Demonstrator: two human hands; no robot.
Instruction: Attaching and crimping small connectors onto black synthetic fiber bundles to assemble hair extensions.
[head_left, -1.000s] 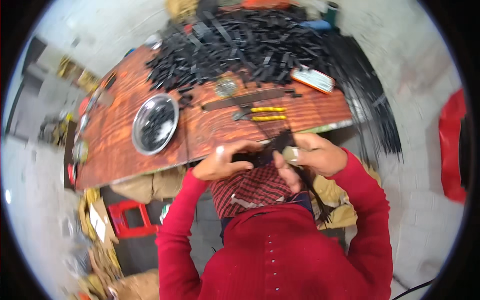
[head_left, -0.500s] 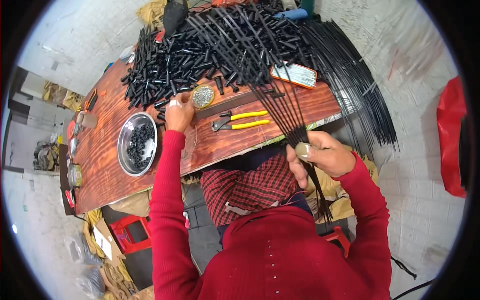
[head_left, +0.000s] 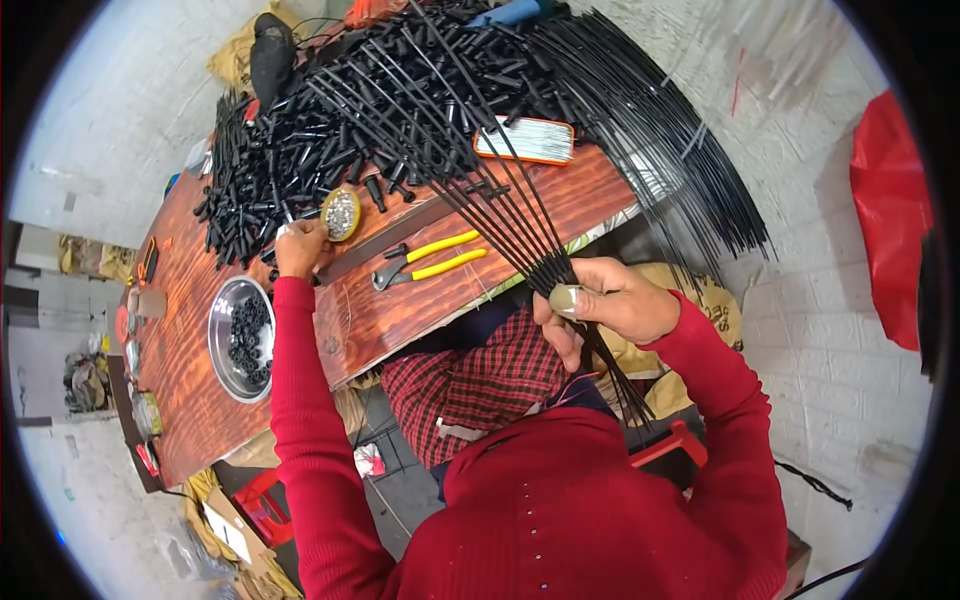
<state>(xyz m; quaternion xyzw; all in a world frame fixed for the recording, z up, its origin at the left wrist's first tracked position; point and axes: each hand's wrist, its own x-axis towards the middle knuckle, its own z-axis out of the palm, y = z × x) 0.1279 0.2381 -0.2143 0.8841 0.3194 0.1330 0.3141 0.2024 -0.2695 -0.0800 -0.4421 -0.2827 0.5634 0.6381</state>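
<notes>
A fanned bunch of thin black rods is gripped near its lower end by my right hand, above the table's front edge. The thumb presses across the rods, with a pale cover on its tip. My left hand is at the front of the pile of black tubular parts, beside a small yellow dish of shiny metal bits. Its fingers are closed together, and what they pinch is too small to make out. Yellow-handled pliers lie on the table between my hands.
A steel bowl with small black rings stands left of my left forearm. An orange-rimmed tray of thin pale pins sits by the pile. Many long black rods overhang the right edge of the wooden table. A checked cloth covers my lap.
The whole view has shifted, so the table sits further left and is slightly turned. My right hand keeps its hold on the rods; my left stays beside the dish.
</notes>
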